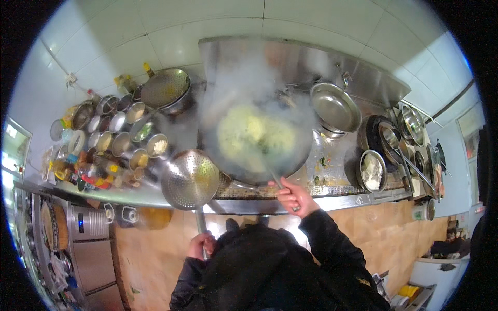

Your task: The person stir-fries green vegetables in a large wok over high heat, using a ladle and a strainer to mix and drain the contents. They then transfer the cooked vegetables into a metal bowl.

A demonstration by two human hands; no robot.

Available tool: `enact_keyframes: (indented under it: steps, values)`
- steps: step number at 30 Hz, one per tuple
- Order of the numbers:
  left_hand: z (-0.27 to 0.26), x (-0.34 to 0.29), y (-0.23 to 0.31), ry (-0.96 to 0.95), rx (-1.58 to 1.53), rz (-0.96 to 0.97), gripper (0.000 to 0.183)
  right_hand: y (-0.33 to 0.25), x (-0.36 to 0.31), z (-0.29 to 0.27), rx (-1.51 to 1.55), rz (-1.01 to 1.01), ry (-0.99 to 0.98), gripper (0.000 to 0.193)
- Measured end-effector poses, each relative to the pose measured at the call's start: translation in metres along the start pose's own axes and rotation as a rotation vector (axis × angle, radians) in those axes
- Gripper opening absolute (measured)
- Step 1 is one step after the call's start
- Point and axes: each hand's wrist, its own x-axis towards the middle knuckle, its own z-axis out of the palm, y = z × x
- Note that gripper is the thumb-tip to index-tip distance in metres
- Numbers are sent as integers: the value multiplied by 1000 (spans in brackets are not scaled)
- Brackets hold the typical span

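My left hand (201,245) is closed round the handle of a round perforated metal strainer (190,179). The strainer's bowl is over the stove's front edge, just left of the wok (244,181). With my right hand (295,198) I grip the long thin handle of a cooking utensil (272,172) that reaches into the wok. Steam and food hide its head, so I cannot tell whether it is a ladle or a turner. Pale yellow-green food (254,129) lies in the wok, blurred by thick steam.
Several seasoning bowls (122,143) and bottles (98,173) crowd the left counter. A colander (166,88) rests on a pot behind them. Right of the wok are a metal basin (336,108), a pot with white contents (372,173) and ladles (410,160). Scraps lie on the wet stovetop (324,160).
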Motion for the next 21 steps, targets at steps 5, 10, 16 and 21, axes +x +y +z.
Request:
enact_keyframes:
  steps: [5,10,16,21]
  values:
    - [3,-3,1,22,6,-1,29,14,-37,9,4,69,-54,44]
    - [3,-5,3,14,-18,-11,27,23,-79,37,-530,-124,135,44]
    - [-2,-6,1,54,-62,-29,24,35,-109,59,-1157,-278,509,41]
    - [-6,-6,4,-26,-72,-48,23,48,-124,26,-1783,-487,489,31]
